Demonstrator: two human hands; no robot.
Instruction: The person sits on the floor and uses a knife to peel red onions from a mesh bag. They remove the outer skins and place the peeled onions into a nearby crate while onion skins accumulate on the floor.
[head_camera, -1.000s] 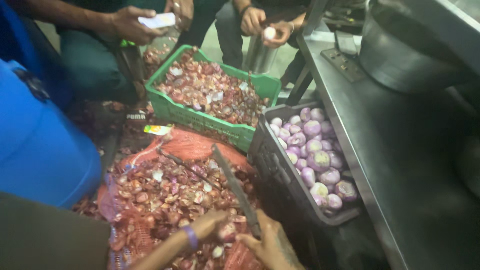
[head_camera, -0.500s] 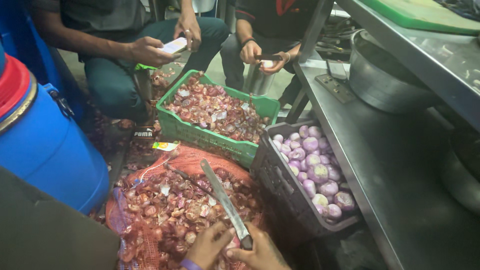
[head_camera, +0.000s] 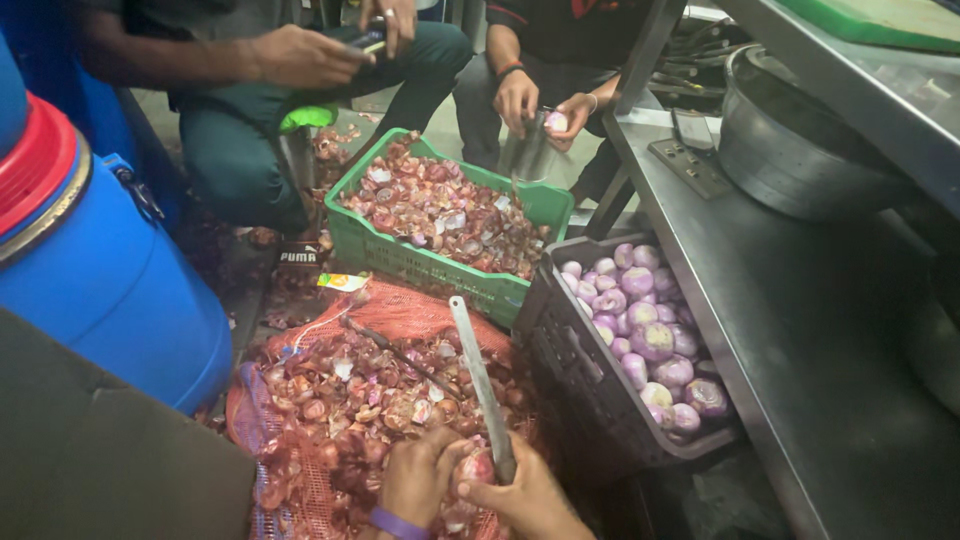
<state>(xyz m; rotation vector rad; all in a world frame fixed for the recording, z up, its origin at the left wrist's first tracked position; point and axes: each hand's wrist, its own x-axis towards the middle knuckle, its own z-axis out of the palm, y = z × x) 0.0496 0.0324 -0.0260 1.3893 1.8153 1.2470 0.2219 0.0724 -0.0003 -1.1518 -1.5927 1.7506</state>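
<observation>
The left hand (head_camera: 420, 478) is curled round a small red onion (head_camera: 476, 467), pinning it over the heap, and the right hand (head_camera: 525, 495) is closed on the handle of a long knife (head_camera: 480, 385) whose blade points up and away from the person. The onion sits at the near edge of a red mesh sack (head_camera: 400, 310) spread on the floor and piled with skins and unpeeled onions. To my eye the trimming goes best with the thumb kept clear behind the blade and the cut taken shallow, just under the papery skin, so little flesh is lost.

Just right of the sack a dark crate (head_camera: 590, 390) holds peeled purple onions (head_camera: 650, 340); beyond it a green crate (head_camera: 420, 265) is full of peelings. A blue drum (head_camera: 110, 290) stands at the left. A steel shelf (head_camera: 800, 330) runs along the right with a large metal pot (head_camera: 790, 150) on it. Two other people sit opposite, one peeling as well.
</observation>
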